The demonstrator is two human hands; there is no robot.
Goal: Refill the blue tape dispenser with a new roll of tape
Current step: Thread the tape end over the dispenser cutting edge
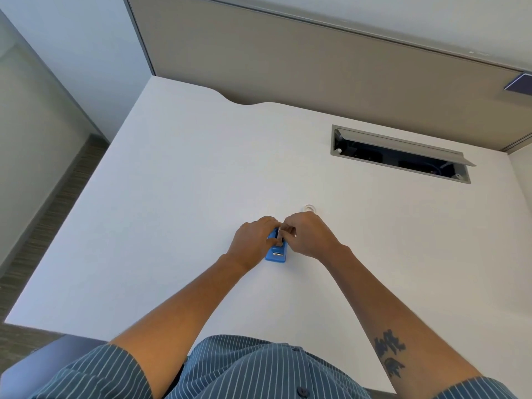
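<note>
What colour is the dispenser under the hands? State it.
Blue, seen in the head view: the dispenser on the white desk.

I count one blue plastic tape dispenser (276, 253), lying between the fingers of both hands. I count one small pale ring-shaped tape roll (309, 209), just beyond the right hand's fingers. I count two bare hands: the left hand (253, 243) and the right hand (309, 234), both on the dispenser. I count one white flat table (172, 197) under them, and one grey rectangular cable hatch (400, 154), lid raised, well beyond the fingers to the right.
</note>
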